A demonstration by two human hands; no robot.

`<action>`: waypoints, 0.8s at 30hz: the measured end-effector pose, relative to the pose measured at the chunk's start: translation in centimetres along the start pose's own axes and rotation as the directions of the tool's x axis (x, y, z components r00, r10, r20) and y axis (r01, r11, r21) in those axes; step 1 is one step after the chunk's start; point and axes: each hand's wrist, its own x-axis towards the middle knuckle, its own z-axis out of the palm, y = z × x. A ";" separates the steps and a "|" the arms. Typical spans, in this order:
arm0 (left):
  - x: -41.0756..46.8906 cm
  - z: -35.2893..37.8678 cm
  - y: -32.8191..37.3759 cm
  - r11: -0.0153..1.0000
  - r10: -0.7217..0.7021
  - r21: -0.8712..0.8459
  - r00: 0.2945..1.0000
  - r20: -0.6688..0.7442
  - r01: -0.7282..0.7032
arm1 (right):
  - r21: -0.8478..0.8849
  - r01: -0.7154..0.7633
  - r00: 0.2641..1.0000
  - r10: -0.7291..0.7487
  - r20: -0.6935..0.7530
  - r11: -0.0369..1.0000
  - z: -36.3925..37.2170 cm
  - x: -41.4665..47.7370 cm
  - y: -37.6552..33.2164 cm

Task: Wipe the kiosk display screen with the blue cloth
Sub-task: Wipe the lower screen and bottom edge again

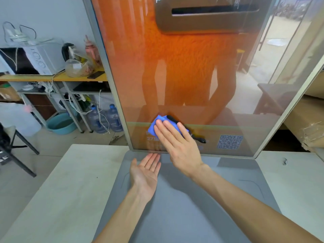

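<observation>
Cluttered shelving with a microwave (33,58) and water bottles (105,120) stands left of the tall kiosk screen (184,76), which rises from a grey base (184,199) on a pale table (61,190). From the head view, the right hand (177,142) lies flat with fingers spread, pressing the blue cloth (156,124) against the lower glass, likely to keep even contact. The cloth sits under the fingertips, poking out to the upper left. The left hand (145,171) rests open and empty, palm up, just below the frame.
</observation>
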 end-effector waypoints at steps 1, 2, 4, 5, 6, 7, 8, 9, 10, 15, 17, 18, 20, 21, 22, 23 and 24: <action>0.0 0.0 0.1 1.000 -0.001 0.002 1.000 0.004 0.001 | -0.016 0.064 0.997 -0.063 0.041 0.998 0.3 -0.5 -0.3; 0.0 0.0 0.1 1.000 -0.002 0.005 1.000 0.006 0.002 | -0.025 0.114 0.991 -0.112 0.078 0.993 0.6 -1.2 -0.5; -0.1 0.0 0.1 1.000 -0.006 0.012 1.000 0.007 0.006 | -0.023 0.173 0.976 -0.168 0.140 0.985 1.1 -2.7 -0.5; -0.1 0.0 0.1 1.000 -0.008 0.017 1.000 0.006 0.008 | -0.021 0.202 0.965 -0.196 0.172 0.979 1.3 -3.5 -0.3; -0.1 0.0 0.1 1.000 -0.011 0.023 1.000 0.004 0.011 | -0.025 0.240 0.950 -0.230 0.209 0.970 1.4 -4.4 0.0; -0.2 0.0 0.1 0.999 -0.015 0.035 1.000 0.003 0.015 | -0.034 0.287 0.931 -0.270 0.246 0.957 1.4 -5.2 0.6; -0.2 -0.2 0.2 0.999 -0.018 0.051 1.000 0.001 0.018 | -0.040 0.336 0.908 -0.312 0.280 0.941 1.4 -5.9 1.2; -0.3 -0.3 0.2 0.997 -0.020 0.072 1.000 -0.001 0.020 | -0.044 0.382 0.883 -0.350 0.311 0.923 1.3 -6.5 2.0; -0.3 -0.4 0.3 0.995 -0.020 0.099 1.000 0.000 0.020 | -0.047 0.419 0.860 -0.379 0.342 0.907 1.1 -7.0 2.7; -0.4 -0.7 0.9 0.991 -0.014 0.132 1.000 0.001 0.014 | -0.039 0.477 0.809 -0.422 0.409 0.878 0.9 -7.6 3.4; -0.3 -0.8 1.2 0.992 -0.006 0.124 1.000 -0.003 0.007 | -0.043 0.495 0.803 -0.438 0.405 0.868 1.3 -7.1 2.2; -0.3 -0.9 1.3 0.993 -0.001 0.122 1.000 -0.005 0.002 | -0.047 0.499 0.805 -0.443 0.395 0.865 1.6 -6.7 1.4; -0.2 -1.4 1.7 0.993 0.012 0.115 1.000 -0.012 -0.011 | -0.052 0.482 0.825 -0.434 0.363 0.874 2.2 -5.7 -0.3; -0.2 -1.6 2.0 0.994 0.019 0.109 1.000 -0.019 -0.016 | -0.047 0.454 0.846 -0.414 0.337 0.890 2.3 -5.1 -1.1; -0.2 -1.8 2.2 0.995 0.021 0.100 0.999 -0.025 -0.019 | -0.044 0.414 0.872 -0.382 0.306 0.909 2.4 -4.3 -1.7; -0.2 -2.1 2.5 0.996 0.023 0.088 0.999 -0.028 -0.020 | -0.043 0.363 0.902 -0.340 0.266 0.931 2.3 -3.5 -2.3; -0.2 -2.2 2.7 0.997 0.023 0.079 0.999 -0.028 -0.021 | -0.042 0.306 0.930 -0.290 0.224 0.951 2.1 -2.5 -2.7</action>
